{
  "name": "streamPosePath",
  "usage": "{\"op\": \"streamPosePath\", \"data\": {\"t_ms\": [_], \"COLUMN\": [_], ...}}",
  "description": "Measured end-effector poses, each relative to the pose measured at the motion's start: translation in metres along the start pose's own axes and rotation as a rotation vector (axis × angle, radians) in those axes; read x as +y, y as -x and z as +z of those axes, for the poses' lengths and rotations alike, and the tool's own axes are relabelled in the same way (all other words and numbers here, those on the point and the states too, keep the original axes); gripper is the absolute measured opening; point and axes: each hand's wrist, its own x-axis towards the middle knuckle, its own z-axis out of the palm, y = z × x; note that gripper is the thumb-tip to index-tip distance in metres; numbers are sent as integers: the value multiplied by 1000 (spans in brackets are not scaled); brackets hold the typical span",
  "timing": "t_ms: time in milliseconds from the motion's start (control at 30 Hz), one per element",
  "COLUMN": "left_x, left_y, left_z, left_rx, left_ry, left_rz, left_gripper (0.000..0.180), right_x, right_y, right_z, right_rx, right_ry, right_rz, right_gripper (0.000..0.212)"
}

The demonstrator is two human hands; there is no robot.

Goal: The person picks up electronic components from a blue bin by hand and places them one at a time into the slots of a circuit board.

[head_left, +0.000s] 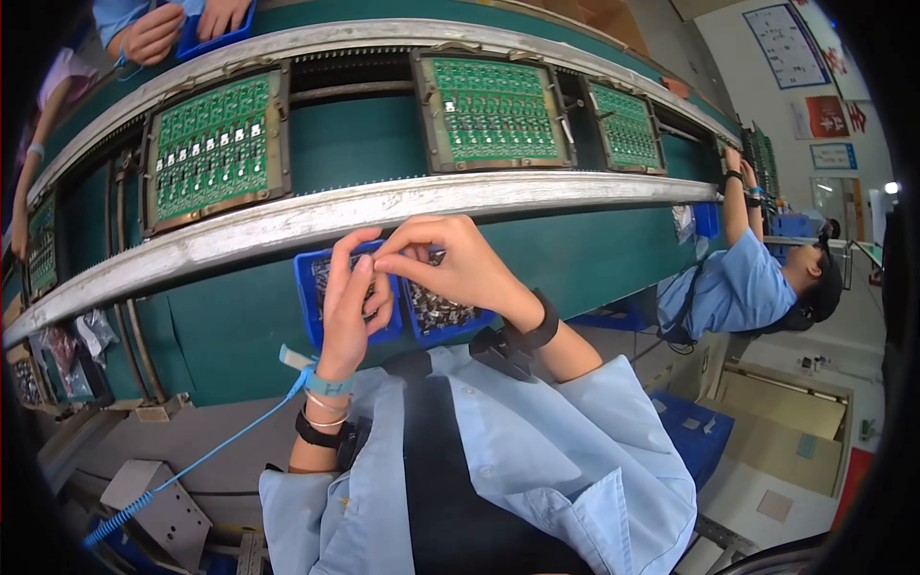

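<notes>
My left hand (347, 302) and my right hand (458, 261) meet at the fingertips over two small blue bins. Thumb and index finger of each hand are pinched together; whatever they hold is too small or hidden to make out. Below my left hand is the left blue bin (305, 289), partly covered by it. The right blue bin (418, 333) lies under my right hand. Many small dark and silvery components (441, 311) fill the bins. A blue coiled cord (225, 443) runs from the band on my left wrist.
Beyond the near metal rail (383, 208), framed green circuit board panels stand on the line: a left panel (213, 144), a middle panel (494, 110) and a right panel (628, 129). Bagged parts (94, 335) lie at far left. Co-workers' hands (153, 34) show across the line; another person (752, 283) works at right.
</notes>
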Motion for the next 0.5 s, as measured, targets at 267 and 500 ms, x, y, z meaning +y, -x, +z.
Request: {"op": "streamPosePath", "data": {"t_ms": [267,500], "left_x": [-5,-11], "left_y": [-4,-2], "left_z": [-17,-23], "left_rx": [37,111], "left_ry": [-12,77], "left_rz": [-14,-118], "left_gripper": [27,30], "right_x": [33,76], "right_y": [-25,-37], "right_z": [-93,-144], "right_rx": [485,537], "right_ry": [263,557], "right_rz": [-81,28], "right_gripper": [13,11]}}
